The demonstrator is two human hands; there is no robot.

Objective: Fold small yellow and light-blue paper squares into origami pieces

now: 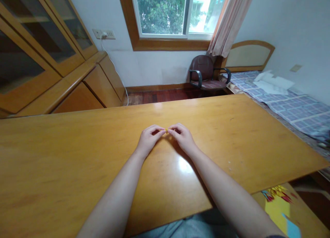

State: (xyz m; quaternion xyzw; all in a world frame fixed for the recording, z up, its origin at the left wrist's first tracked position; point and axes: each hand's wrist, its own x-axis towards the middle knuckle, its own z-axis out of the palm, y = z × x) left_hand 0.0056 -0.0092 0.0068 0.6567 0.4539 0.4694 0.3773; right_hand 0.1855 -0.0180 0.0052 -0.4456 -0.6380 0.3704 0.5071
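A small, thin yellow piece [166,130] is pinched between my two hands just above the wooden table [77,155]; its exact kind is too small to make out. My left hand [151,136] grips its left side with thumb and fingertips together. From the other side, my right hand [182,136] pinches it the same way. The fingertips of both hands are close to each other, and most of the piece is covered by them.
At the lower right, below the table edge, a surface holds a yellow sheet [277,210], a light blue piece [292,227] and several red and yellow bits [277,193]. Beyond the table are a brown armchair [203,71], a bed [291,100] and wooden cabinets [77,80].
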